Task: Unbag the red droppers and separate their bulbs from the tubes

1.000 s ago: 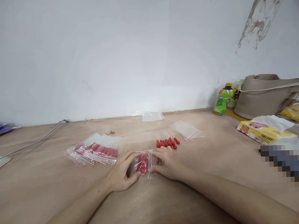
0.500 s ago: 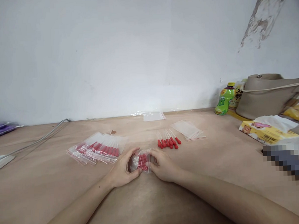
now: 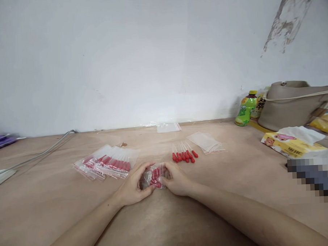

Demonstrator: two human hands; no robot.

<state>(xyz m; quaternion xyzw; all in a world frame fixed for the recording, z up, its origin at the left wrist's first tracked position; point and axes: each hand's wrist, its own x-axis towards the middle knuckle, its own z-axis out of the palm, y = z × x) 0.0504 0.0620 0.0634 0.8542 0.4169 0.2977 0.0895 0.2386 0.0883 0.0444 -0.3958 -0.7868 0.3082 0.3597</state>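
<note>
Between my hands is a clear zip bag with several red-bulbed droppers inside, the bulbs toward the right end. My left hand is curled round the bag's left side, thumb and fingertips on its edges. At the zip end, my right hand grips the bag with thumb and fingers. Just beyond my right hand lie loose droppers with red rubber bulbs and pale tubes. Left of my left hand, filled zip bags overlap in a fanned pile.
Flat zip bags lie right of the loose droppers, and another bag stack rests by the wall. At right stand a tissue box, a green bottle and a beige handbag. A grey cable crosses the left side.
Both hands stay in place around the bag. The red bulbs inside have shifted slightly, and the bag's film looks more creased.
</note>
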